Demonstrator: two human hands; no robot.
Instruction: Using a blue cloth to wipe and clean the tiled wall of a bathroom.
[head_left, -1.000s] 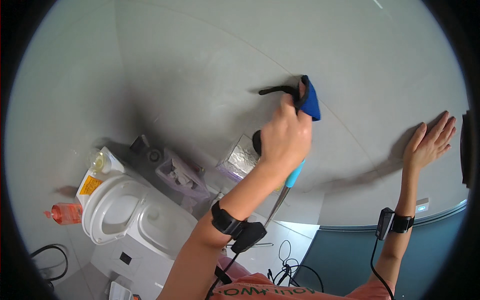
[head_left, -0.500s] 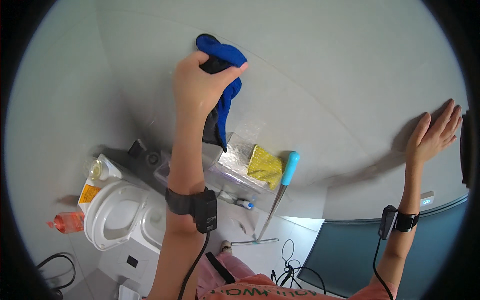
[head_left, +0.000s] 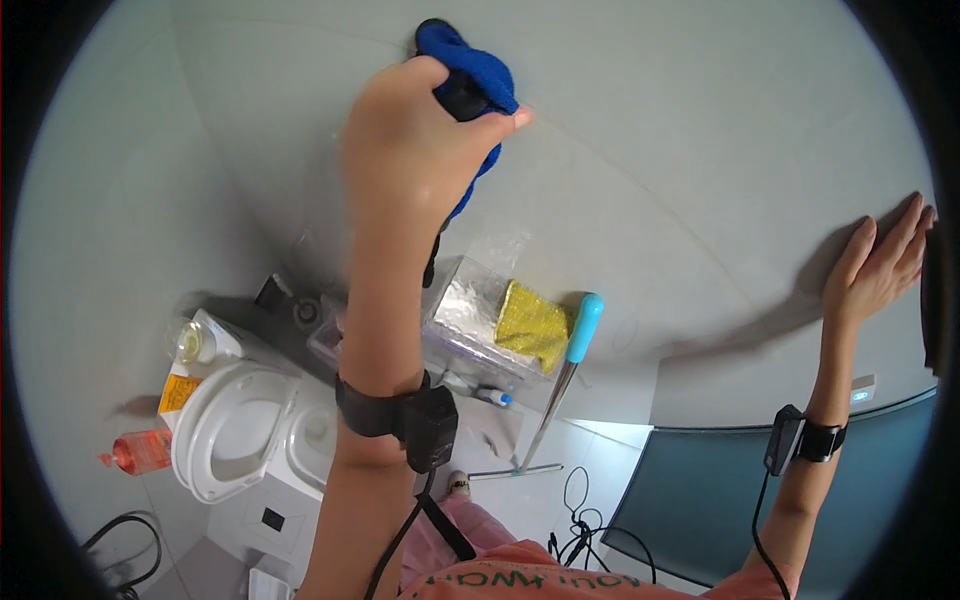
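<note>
1. The left hand is closed around a blue and black cloth, with the thumb and the fingers gripping its upper part.
2. This cloth is at the grey wall, and its lower end hangs down beside the wrist.
3. The right hand holds nothing; its fingers are straight and it lies flat on the same wall, well apart to the right.
4. On each forearm there is a black strap with a small device, from which a cable goes down.
5. Below the cloth is a clear box with something silver inside, and a yellow cloth lies over its right part.
6. Just beside the yellow cloth leans a squeegee with a turquoise handle; its blade is on the floor.
7. Farther to the left are a white toilet and an orange bottle.
</note>
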